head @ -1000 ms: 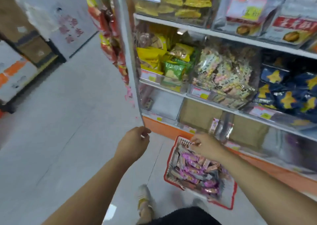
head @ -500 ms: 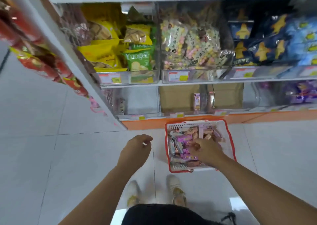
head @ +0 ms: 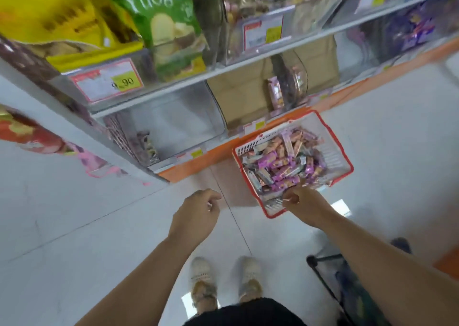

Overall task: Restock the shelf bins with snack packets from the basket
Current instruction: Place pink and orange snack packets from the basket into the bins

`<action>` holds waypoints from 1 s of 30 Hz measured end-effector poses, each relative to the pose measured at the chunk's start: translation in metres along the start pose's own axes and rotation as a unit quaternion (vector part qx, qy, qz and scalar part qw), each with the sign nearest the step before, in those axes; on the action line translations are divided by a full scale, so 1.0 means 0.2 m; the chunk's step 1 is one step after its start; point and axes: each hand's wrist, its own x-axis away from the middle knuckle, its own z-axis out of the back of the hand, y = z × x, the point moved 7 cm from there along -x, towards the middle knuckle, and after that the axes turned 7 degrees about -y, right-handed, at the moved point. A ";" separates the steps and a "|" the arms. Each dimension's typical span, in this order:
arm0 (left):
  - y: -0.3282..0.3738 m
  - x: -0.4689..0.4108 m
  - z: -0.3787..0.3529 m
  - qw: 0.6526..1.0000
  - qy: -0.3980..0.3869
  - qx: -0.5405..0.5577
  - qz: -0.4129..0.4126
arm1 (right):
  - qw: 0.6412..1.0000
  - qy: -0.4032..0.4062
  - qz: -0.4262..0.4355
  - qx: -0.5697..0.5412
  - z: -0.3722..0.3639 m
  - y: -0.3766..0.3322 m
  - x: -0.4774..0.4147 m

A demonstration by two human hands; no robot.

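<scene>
Reading perhaps "Yuogee", green bag (head: 162,20) stands above snack basket (head: 331,153).

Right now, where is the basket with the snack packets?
In the head view the basket sits on the floor, right of centre, by the shelf's orange base below the bottom bins; the right hand reaches into its near corner.

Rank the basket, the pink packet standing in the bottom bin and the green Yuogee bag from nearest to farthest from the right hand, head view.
1. Basket, low right, with the right hand at its near edge.
2. Pink packet, upright in the bottom bin, beyond the basket.
3. Green bag, up high, far left.
</scene>
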 end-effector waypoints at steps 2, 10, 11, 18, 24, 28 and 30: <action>-0.06 -0.09 -0.08 0.999 -0.025 -0.018 -0.009 | 1.000 0.002 -0.008 -0.014 -0.08 0.04 -0.09; -0.16 -0.75 -0.43 0.993 -0.047 -0.084 -0.069 | 0.999 0.014 -0.035 -0.012 -0.32 0.27 -0.67; -0.16 -0.84 -0.48 0.990 -0.048 -0.104 -0.082 | 0.999 0.021 -0.037 -0.007 -0.34 0.31 -0.76; -0.22 -1.41 -0.87 0.926 -0.053 -0.324 -0.184 | 0.992 0.096 0.001 0.082 -0.49 0.52 -1.41; -0.30 -1.59 -0.98 0.904 -0.043 -0.376 -0.198 | 0.965 0.189 0.026 0.180 -0.57 0.58 -1.72; -0.30 -1.59 -0.98 0.905 -0.043 -0.368 -0.211 | 0.961 0.212 0.021 0.174 -0.56 0.56 -1.75; -0.31 -1.59 -0.98 0.908 -0.047 -0.359 -0.212 | 0.961 0.216 0.039 0.169 -0.54 0.54 -1.72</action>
